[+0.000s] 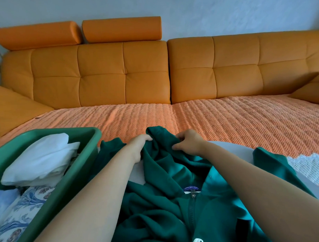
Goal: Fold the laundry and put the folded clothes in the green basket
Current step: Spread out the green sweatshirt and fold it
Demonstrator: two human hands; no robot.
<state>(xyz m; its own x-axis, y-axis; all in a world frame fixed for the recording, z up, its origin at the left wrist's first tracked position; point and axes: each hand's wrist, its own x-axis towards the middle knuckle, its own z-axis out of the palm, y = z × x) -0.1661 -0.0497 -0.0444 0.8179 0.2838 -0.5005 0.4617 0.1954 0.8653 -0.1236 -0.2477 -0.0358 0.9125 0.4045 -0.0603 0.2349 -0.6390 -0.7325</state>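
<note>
A dark green zip-up hoodie lies crumpled in front of me, zipper and blue neck label facing up. My left hand grips the hood fabric at its left side. My right hand pinches the hood from the right, fingers curled into the cloth. The green basket stands at the left, holding a folded white garment and a blue-and-white patterned cloth.
An orange woven blanket covers the sofa seat ahead. The orange leather backrest runs along the wall, with cushions at both ends. A pale surface shows under the hoodie at the right.
</note>
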